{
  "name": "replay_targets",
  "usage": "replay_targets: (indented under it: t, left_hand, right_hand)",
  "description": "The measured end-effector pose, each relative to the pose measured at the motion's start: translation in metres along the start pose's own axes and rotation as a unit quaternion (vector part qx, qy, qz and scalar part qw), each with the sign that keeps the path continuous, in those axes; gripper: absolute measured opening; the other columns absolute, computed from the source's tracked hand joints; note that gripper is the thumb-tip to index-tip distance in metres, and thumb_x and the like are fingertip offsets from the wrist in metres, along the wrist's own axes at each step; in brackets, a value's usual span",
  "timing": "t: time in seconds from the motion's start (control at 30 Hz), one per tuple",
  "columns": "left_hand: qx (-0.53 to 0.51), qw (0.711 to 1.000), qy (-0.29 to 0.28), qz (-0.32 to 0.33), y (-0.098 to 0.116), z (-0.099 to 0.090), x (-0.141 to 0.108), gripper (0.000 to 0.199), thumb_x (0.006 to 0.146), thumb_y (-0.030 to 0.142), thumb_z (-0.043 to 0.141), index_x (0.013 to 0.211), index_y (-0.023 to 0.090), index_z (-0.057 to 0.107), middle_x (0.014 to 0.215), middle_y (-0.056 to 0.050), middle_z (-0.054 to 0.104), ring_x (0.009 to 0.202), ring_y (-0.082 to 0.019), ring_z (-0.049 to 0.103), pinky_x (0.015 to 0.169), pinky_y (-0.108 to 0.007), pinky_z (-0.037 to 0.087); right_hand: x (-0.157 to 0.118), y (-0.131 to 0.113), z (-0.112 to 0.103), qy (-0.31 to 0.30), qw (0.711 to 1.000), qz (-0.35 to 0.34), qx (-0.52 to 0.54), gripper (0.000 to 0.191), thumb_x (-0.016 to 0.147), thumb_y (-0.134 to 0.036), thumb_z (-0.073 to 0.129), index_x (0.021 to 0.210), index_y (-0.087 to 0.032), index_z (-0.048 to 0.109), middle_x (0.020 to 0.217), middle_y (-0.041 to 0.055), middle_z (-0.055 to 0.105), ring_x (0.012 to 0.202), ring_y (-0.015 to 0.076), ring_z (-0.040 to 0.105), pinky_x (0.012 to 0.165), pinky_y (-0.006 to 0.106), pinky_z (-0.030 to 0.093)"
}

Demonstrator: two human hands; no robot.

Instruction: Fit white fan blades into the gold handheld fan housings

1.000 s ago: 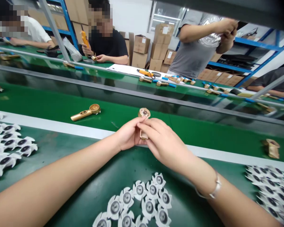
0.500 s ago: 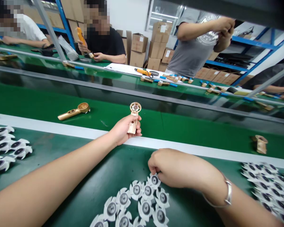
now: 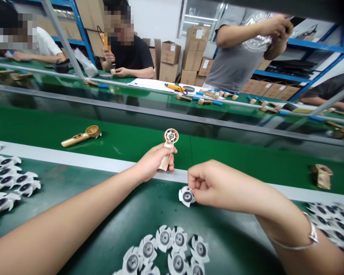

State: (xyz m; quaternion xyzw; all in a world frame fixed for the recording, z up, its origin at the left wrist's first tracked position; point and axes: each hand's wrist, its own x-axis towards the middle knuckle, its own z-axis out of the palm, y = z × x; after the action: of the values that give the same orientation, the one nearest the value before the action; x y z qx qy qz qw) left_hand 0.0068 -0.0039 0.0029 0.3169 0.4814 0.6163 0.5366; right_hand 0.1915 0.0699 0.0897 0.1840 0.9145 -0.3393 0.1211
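Observation:
My left hand (image 3: pixel 154 162) grips the handle of a gold handheld fan body (image 3: pixel 169 148), with its round ribbed head pointing up. My right hand (image 3: pixel 210 184) pinches the edge of a white star-shaped piece (image 3: pixel 187 196) with a dark round centre, just below the white belt edge. Its fingers hide part of that piece. Several matching pieces lie in a loose pile (image 3: pixel 164 238) on the green mat below my hands. A second gold fan body (image 3: pixel 81 136) lies on the green belt to my left.
More white pieces lie in heaps at the left (image 3: pixel 5 177) and right (image 3: pixel 331 225) of the mat. A gold part (image 3: pixel 322 176) sits on the belt at right. Beyond a glass divider, co-workers stand or sit among gold parts, with boxes and blue shelving behind.
My right hand has lifted one white piece off the pile and moved up toward the belt. My left hand has shifted slightly right, still gripping the gold fan body.

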Motion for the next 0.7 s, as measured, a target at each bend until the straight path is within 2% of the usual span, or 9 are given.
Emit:
replay_targets:
  t: [0.2, 0.33, 0.43, 0.57, 0.7]
  left_hand:
    - [0.062, 0.998, 0.021, 0.017, 0.0, 0.011, -0.007, 0.012, 0.085, 0.029, 0.052, 0.088, 0.018, 0.054, 0.055, 0.005, 0.053, 0.045, -0.011, 0.052, 0.046, -0.02, 0.041]
    - [0.134, 0.988, 0.06, 0.048, -0.002, 0.024, -0.019, 0.017, 0.087, 0.036, 0.053, 0.086, 0.02, 0.054, 0.059, 0.007, 0.048, 0.048, -0.009, 0.049, 0.045, -0.019, 0.043]
    - [0.209, 0.972, 0.063, 0.09, 0.0, 0.028, -0.029, 0.019, 0.09, 0.039, 0.051, 0.089, 0.02, 0.054, 0.063, 0.006, 0.049, 0.051, -0.008, 0.049, 0.047, -0.02, 0.043]
    - [0.325, 0.934, 0.046, 0.14, 0.002, 0.028, -0.037, 0.018, 0.093, 0.037, 0.048, 0.089, 0.02, 0.053, 0.066, 0.006, 0.05, 0.053, -0.007, 0.048, 0.052, -0.021, 0.04]
    - [0.373, 0.912, 0.019, 0.169, 0.003, 0.029, -0.038, 0.015, 0.093, 0.031, 0.047, 0.083, 0.02, 0.05, 0.064, 0.006, 0.047, 0.054, -0.007, 0.045, 0.053, -0.021, 0.035]
  right_hand:
    - [-0.006, -0.005, -0.008, 0.063, 0.983, -0.004, 0.171, 0.005, 0.078, -0.016, 0.05, 0.078, -0.02, 0.053, 0.062, -0.0057, 0.051, 0.057, 0.0104, 0.044, 0.048, 0.02, 0.034]
    - [-0.012, -0.007, -0.014, 0.176, 0.949, 0.022, 0.26, 0.028, 0.074, -0.017, 0.049, 0.101, -0.023, 0.05, 0.059, -0.0071, 0.052, 0.052, 0.0125, 0.049, 0.046, 0.02, 0.037]
    - [-0.012, -0.009, -0.016, 0.252, 0.931, 0.045, 0.261, 0.037, 0.07, -0.016, 0.049, 0.105, -0.024, 0.046, 0.053, -0.0087, 0.051, 0.046, 0.0126, 0.046, 0.04, 0.018, 0.033]
    - [-0.01, -0.008, -0.016, 0.272, 0.93, 0.074, 0.235, 0.035, 0.071, -0.017, 0.05, 0.104, -0.024, 0.046, 0.05, -0.0081, 0.053, 0.045, 0.0142, 0.048, 0.036, 0.017, 0.033]
    - [-0.01, -0.008, -0.015, 0.284, 0.93, 0.089, 0.216, 0.034, 0.072, -0.017, 0.052, 0.105, -0.023, 0.048, 0.05, -0.0074, 0.056, 0.044, 0.0145, 0.05, 0.035, 0.017, 0.035]
